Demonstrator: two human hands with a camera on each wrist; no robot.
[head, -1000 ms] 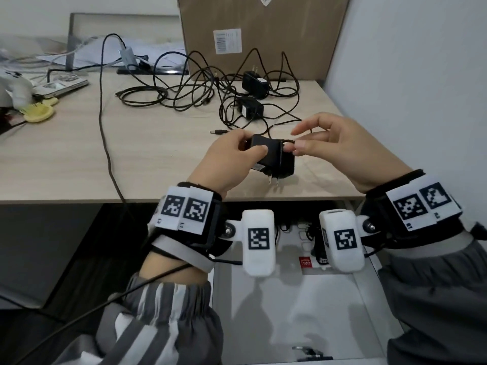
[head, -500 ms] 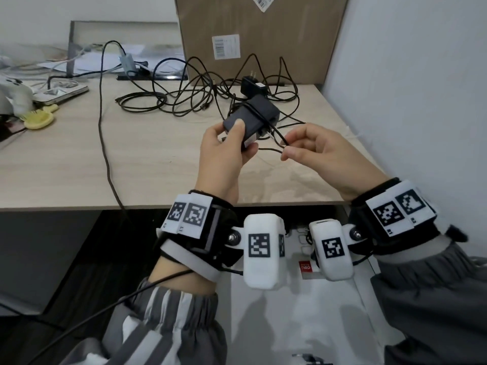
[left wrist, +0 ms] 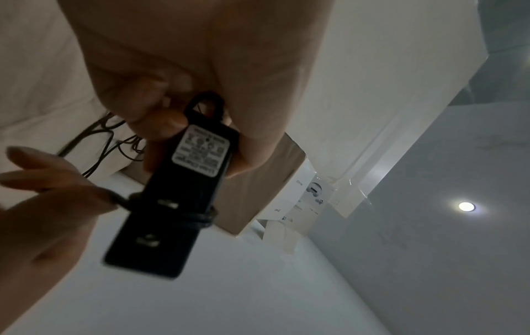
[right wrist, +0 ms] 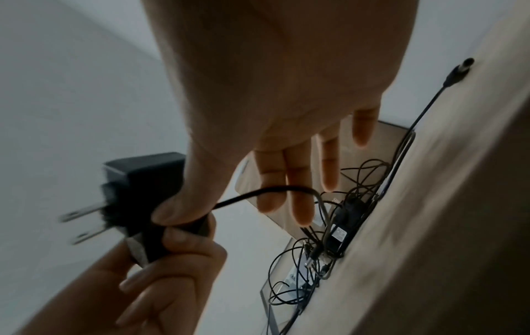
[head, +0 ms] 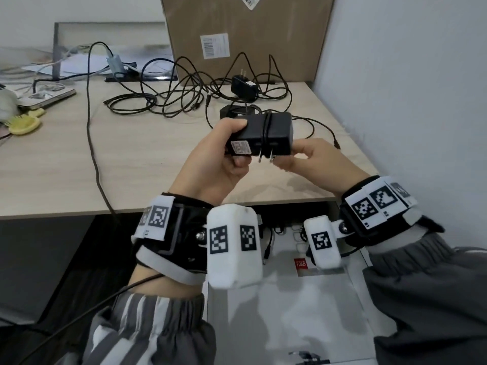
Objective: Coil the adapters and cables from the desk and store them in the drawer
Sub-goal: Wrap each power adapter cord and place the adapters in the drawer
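Your left hand (head: 218, 164) grips the black rectangular plastic adapter (head: 263, 137) above the wooden desk's (head: 137, 159) front edge; your right hand (head: 311, 159) pinches its thin black cable (right wrist: 258, 195). Turns now wrap the body, so coiling is progressing.

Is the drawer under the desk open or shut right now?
Open. In the head view the drawer is pulled out below the desk edge, its pale inside showing beneath both wrists, with a red-and-white label visible in it.

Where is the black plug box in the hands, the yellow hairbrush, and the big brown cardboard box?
Black plug-in adapter (head: 274, 133), head view, on its dark side.
Yellow plastic hairbrush (head: 23, 125), head view, on its head.
Brown cardboard box (head: 263, 40), head view, on its front face.
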